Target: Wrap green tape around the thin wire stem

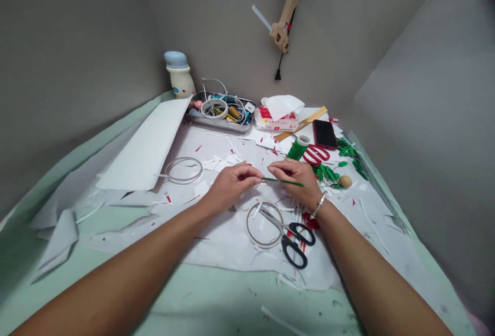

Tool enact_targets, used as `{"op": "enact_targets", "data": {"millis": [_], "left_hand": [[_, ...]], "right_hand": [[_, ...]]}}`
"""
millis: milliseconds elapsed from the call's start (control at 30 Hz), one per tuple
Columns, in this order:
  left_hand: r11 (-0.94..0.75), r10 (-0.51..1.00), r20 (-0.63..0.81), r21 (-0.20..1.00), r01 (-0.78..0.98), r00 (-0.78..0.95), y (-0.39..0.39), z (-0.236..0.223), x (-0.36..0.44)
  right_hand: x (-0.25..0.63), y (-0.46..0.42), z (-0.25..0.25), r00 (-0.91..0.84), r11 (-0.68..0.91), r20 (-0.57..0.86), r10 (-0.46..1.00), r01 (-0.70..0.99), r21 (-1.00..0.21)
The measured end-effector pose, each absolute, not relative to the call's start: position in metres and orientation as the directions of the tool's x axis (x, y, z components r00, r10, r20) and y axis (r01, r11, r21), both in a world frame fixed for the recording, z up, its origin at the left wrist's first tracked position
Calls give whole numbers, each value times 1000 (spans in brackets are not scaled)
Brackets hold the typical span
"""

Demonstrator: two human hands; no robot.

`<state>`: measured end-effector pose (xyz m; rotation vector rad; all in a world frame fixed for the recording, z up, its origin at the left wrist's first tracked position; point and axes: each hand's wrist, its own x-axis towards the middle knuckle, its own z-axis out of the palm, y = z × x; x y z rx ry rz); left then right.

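My left hand (235,184) pinches the left end of a thin green stick (284,181) between thumb and fingers. The stick points right and passes in front of my right hand (297,177). The fingers of my right hand are drawn together in a pinch; whatever is between them is too small to make out. Just behind that hand stands a spool of green thread (297,148). Below the hands lie black-handled scissors (296,240), their blades across a roll of tape (248,230). Green leaf-like pieces (327,172) and a small tan ball (345,181) are right of my right hand.
White paper scraps and red bits litter the paper-covered table (216,248). Behind are a metal tray (235,125) of supplies, a tissue pack (276,119), red-handled scissors (317,154) and a phone (325,134). A glue gun (284,24) hangs above. White sheets (145,145) lie left.
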<state>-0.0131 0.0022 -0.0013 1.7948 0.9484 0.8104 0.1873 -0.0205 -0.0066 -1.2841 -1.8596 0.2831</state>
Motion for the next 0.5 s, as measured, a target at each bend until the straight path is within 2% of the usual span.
{"op": "enact_targets", "data": {"millis": [133,300,400,500], "left_hand": [[-125,939,61,977,171,339,4,0,-13],[-197,961,139,951,240,240,9,-4,-14],[-336,938,263,848,410,225,10,-7,-16],[-466,884,340,694,548,321,9,-10,-17]], "right_hand": [[179,-24,-8,-275,501,470,839,728,-468],[169,-32,-7,-459,598,451,766,766,-237],[167,-35,-4,-506,633,486,713,762,-136],[167,-36,0,-471,638,560,681,758,-138]]}}
